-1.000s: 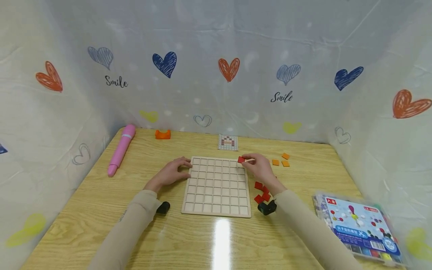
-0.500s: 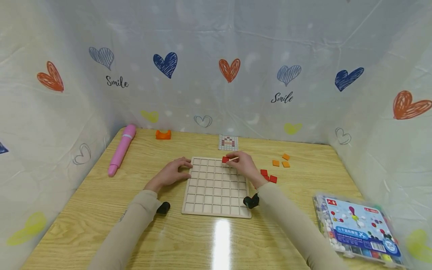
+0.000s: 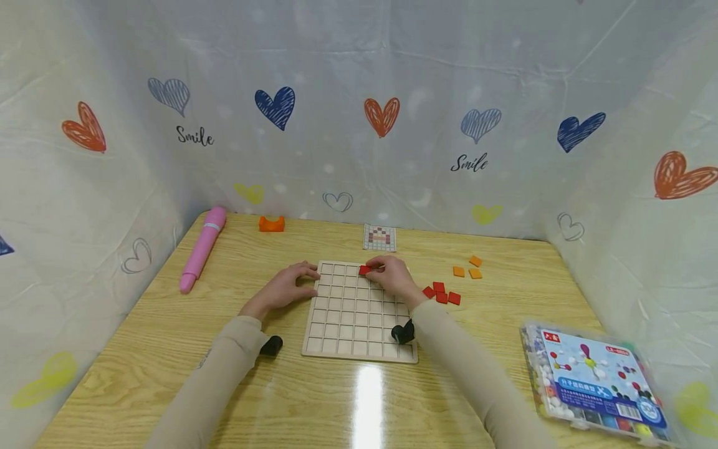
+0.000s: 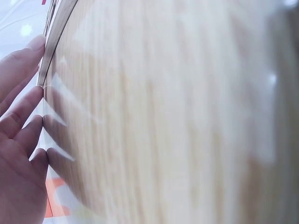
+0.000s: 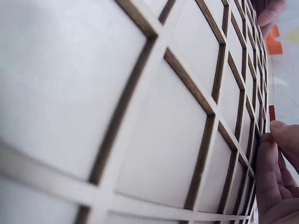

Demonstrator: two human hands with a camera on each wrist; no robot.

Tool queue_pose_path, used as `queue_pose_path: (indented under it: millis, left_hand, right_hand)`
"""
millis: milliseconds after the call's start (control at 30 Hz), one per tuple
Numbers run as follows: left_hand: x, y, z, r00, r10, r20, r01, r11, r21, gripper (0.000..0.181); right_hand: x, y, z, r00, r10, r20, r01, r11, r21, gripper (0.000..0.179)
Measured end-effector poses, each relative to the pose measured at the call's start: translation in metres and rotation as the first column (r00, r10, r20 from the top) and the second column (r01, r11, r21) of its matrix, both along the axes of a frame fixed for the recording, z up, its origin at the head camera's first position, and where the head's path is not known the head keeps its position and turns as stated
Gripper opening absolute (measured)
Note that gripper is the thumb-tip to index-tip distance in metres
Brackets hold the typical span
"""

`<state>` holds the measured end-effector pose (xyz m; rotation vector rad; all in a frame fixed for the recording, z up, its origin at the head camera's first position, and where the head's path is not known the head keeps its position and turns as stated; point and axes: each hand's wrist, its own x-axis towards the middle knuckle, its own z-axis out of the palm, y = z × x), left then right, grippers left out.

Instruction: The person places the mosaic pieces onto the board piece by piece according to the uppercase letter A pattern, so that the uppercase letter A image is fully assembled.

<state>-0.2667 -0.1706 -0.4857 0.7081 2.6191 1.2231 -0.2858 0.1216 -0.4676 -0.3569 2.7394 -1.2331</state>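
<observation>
Pinching red tile (image 3: 364,270) w/ our R hand (image 3: 391,274), far row of board (image 3: 354,315) | our L hand (image 3: 286,285) relaxed, fingertips at board's L edge | loose red tiles (image 3: 442,298) R of board

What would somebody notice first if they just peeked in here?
Probably the bright hearts on the curtain behind the table. Next, the red tile that the right hand pinches at the far row of the board, and the pink stick near the table's left edge.
</observation>
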Motion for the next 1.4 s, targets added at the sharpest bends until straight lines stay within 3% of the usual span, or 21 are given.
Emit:
queue_pose_path:
  millis: [700, 1400]
  left_hand:
    - [0.000, 0.001, 0.004, 1.000, 0.007, 0.024, -0.006, 1.000, -0.020, 0.037]
    - [0.001, 0.001, 0.004, 1.000, 0.007, 0.021, -0.006, 0.999, -0.037, 0.036]
  right_hand:
    - [-0.001, -0.009, 0.000, 1.000, 0.005, -0.015, -0.004, 0.996, 0.090, 0.028]
    - [-0.001, -0.015, 0.002, 0.999, -0.013, -0.030, 0.015, 0.996, 0.084, 0.026]
